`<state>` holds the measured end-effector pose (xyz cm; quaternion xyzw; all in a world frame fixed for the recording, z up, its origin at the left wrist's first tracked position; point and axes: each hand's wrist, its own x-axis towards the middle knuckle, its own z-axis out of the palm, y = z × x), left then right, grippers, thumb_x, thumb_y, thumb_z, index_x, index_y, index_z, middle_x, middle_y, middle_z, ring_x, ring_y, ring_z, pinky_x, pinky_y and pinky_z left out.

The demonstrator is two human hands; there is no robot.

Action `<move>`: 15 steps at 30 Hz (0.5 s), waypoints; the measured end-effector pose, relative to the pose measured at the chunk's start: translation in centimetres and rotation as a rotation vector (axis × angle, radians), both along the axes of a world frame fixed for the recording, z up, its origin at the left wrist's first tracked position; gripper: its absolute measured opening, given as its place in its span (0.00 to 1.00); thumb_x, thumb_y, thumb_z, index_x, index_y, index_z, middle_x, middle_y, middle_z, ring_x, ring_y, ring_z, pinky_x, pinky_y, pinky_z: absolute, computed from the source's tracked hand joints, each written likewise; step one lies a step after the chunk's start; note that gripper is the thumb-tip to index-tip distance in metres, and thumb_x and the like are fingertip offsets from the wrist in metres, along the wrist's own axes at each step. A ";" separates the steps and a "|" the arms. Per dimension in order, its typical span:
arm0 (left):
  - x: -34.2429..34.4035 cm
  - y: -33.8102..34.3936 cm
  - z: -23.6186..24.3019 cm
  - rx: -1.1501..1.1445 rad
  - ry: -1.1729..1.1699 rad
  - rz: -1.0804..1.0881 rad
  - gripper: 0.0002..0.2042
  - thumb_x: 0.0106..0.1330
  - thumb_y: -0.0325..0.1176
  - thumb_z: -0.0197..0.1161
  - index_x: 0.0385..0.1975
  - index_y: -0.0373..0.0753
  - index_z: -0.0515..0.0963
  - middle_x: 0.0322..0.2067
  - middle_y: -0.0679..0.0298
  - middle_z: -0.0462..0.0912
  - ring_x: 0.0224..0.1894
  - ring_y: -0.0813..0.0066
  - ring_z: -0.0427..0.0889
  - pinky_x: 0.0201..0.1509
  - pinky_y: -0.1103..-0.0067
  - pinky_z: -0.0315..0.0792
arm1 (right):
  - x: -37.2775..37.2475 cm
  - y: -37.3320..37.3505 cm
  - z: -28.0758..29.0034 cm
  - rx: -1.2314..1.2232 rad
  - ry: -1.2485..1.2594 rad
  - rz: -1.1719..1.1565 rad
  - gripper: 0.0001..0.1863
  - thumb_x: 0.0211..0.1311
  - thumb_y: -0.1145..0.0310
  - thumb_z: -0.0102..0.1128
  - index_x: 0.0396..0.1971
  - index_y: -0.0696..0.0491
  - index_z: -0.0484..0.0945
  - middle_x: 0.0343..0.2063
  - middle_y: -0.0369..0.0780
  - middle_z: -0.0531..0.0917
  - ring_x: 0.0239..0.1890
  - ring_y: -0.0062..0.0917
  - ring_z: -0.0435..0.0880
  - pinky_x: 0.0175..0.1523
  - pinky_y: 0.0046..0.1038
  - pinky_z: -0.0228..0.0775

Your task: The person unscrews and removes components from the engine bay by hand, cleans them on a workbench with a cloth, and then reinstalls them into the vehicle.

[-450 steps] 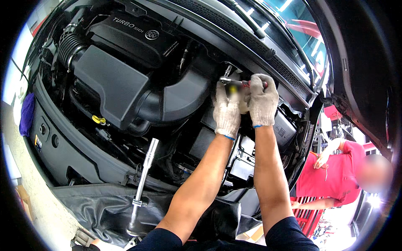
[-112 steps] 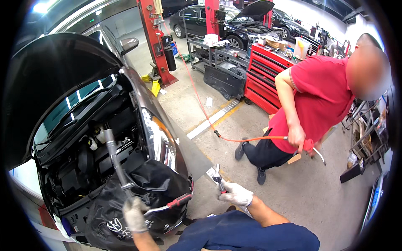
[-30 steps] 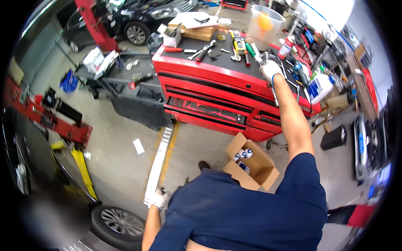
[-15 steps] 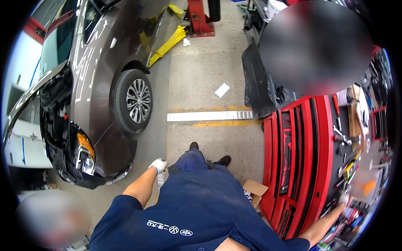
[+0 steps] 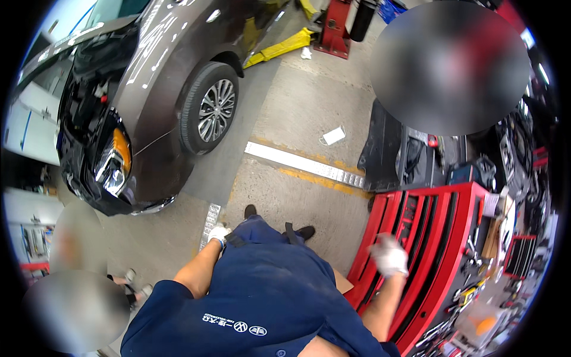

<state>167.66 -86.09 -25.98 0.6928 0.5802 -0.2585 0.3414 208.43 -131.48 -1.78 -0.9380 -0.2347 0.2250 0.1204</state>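
Note:
My left hand (image 5: 219, 232), in a white work glove, hangs beside my left thigh; its fingers are too small and foreshortened to read. In front of the drawers of a red tool cabinet (image 5: 470, 205) is my right hand (image 5: 389, 256), also gloved in white. Motion smears its fingers, and I see no tool in it. On the cabinet's dark top lie wrenches (image 5: 437, 326), sockets and other hand tools, together with a clear plastic box (image 5: 479, 320) that has something orange in it.
A grey-brown car (image 5: 160, 107) with its hood up stands to the left, near a yellow lift arm (image 5: 279, 47) and red lift post (image 5: 335, 30). A black plastic panel (image 5: 380, 149) leans ahead at right. A white mask (image 5: 335, 135) lies on the floor. Blurred people flank me.
My right hand has come back from the tools on the cabinet top to in front of its drawers. My left hand stays by my thigh. The view has turned, swinging the car and cabinet.

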 end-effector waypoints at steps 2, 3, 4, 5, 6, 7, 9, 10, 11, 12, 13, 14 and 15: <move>-1.0 0.4 -0.3 0.049 -0.133 0.103 0.30 0.65 0.51 0.59 0.61 0.35 0.81 0.62 0.41 0.81 0.66 0.49 0.80 0.71 0.63 0.72 | -2.6 7.3 -3.9 -0.265 0.281 0.183 0.27 0.64 0.51 0.68 0.59 0.49 0.82 0.53 0.49 0.87 0.60 0.45 0.84 0.63 0.42 0.77; -1.8 0.6 -0.4 0.022 -0.081 0.132 0.31 0.65 0.50 0.58 0.62 0.34 0.80 0.63 0.40 0.80 0.66 0.49 0.80 0.71 0.64 0.72 | -3.5 10.5 -5.9 -0.152 0.432 0.210 0.26 0.65 0.51 0.67 0.58 0.49 0.83 0.52 0.48 0.88 0.60 0.44 0.85 0.63 0.42 0.76; -2.9 0.8 -0.4 -0.032 -0.133 0.218 0.30 0.65 0.50 0.58 0.61 0.35 0.82 0.61 0.40 0.81 0.65 0.49 0.81 0.70 0.64 0.73 | -4.0 12.9 -7.7 -0.030 0.483 0.138 0.26 0.66 0.51 0.67 0.57 0.52 0.83 0.49 0.48 0.89 0.56 0.41 0.87 0.60 0.39 0.78; -4.1 0.9 -0.5 -0.005 -0.232 0.246 0.28 0.65 0.50 0.58 0.58 0.36 0.84 0.58 0.41 0.84 0.64 0.48 0.82 0.69 0.63 0.73 | -4.5 14.5 -9.7 0.121 0.538 0.083 0.26 0.66 0.52 0.67 0.56 0.54 0.84 0.46 0.47 0.90 0.52 0.38 0.89 0.57 0.37 0.79; -5.2 1.3 -0.7 0.013 -0.219 0.207 0.28 0.64 0.51 0.59 0.56 0.38 0.85 0.55 0.42 0.86 0.61 0.47 0.83 0.67 0.63 0.74 | -4.4 15.8 -12.0 0.268 0.686 -0.012 0.21 0.71 0.63 0.64 0.57 0.61 0.81 0.33 0.43 0.88 0.33 0.24 0.86 0.42 0.27 0.79; -6.8 1.6 -0.8 -0.038 -0.285 0.225 0.28 0.64 0.53 0.62 0.56 0.38 0.85 0.54 0.43 0.86 0.59 0.46 0.84 0.65 0.63 0.75 | -4.1 16.5 -14.8 0.236 0.732 -0.098 0.20 0.71 0.64 0.64 0.55 0.62 0.82 0.30 0.41 0.86 0.29 0.24 0.84 0.36 0.27 0.77; -9.6 2.2 -1.0 -0.050 -0.286 0.242 0.27 0.65 0.54 0.63 0.52 0.37 0.86 0.53 0.44 0.87 0.58 0.46 0.85 0.62 0.63 0.76 | -2.6 15.6 -20.4 0.113 0.801 -0.126 0.16 0.70 0.64 0.60 0.46 0.62 0.83 0.28 0.42 0.86 0.26 0.27 0.85 0.33 0.31 0.78; -10.9 3.1 -1.4 -0.090 -0.222 0.255 0.26 0.66 0.54 0.64 0.51 0.36 0.87 0.53 0.45 0.87 0.58 0.47 0.85 0.62 0.63 0.76 | -1.4 14.6 -22.9 -0.015 0.838 0.032 0.13 0.72 0.62 0.58 0.39 0.58 0.82 0.28 0.41 0.86 0.27 0.29 0.84 0.35 0.32 0.78; -11.8 4.0 -1.7 -0.151 -0.150 0.309 0.26 0.67 0.54 0.64 0.49 0.36 0.87 0.53 0.45 0.87 0.59 0.47 0.85 0.62 0.63 0.76 | -0.9 13.7 -25.6 -0.184 0.789 0.153 0.12 0.74 0.62 0.55 0.38 0.55 0.80 0.29 0.44 0.87 0.26 0.34 0.85 0.32 0.39 0.78; -12.6 5.1 -1.9 -0.168 -0.061 0.237 0.27 0.68 0.56 0.61 0.49 0.36 0.88 0.54 0.45 0.87 0.59 0.48 0.85 0.62 0.62 0.76 | -0.3 12.7 -27.7 -0.266 0.853 -0.228 0.14 0.74 0.60 0.55 0.43 0.55 0.80 0.30 0.46 0.88 0.27 0.38 0.86 0.30 0.46 0.78; -13.8 6.0 -2.0 -0.130 -0.035 0.117 0.26 0.67 0.54 0.60 0.50 0.37 0.87 0.54 0.44 0.87 0.59 0.48 0.86 0.62 0.62 0.77 | -0.3 12.3 -29.5 -0.322 0.857 -0.577 0.15 0.75 0.59 0.55 0.43 0.56 0.80 0.32 0.49 0.88 0.29 0.44 0.88 0.29 0.51 0.77; -14.2 7.3 -2.0 -0.122 -0.023 0.181 0.25 0.67 0.52 0.59 0.50 0.37 0.87 0.54 0.44 0.86 0.59 0.47 0.85 0.63 0.63 0.78 | 0.0 11.8 -30.5 -0.291 0.858 -0.745 0.15 0.75 0.58 0.54 0.42 0.56 0.80 0.31 0.50 0.88 0.29 0.47 0.87 0.31 0.53 0.78; -14.5 8.4 -1.7 -0.111 -0.007 0.256 0.24 0.67 0.50 0.58 0.49 0.37 0.88 0.55 0.45 0.86 0.59 0.47 0.85 0.63 0.63 0.78 | 0.4 12.1 -31.2 -0.315 0.862 -0.632 0.16 0.76 0.57 0.53 0.41 0.55 0.80 0.33 0.49 0.87 0.30 0.51 0.87 0.34 0.55 0.81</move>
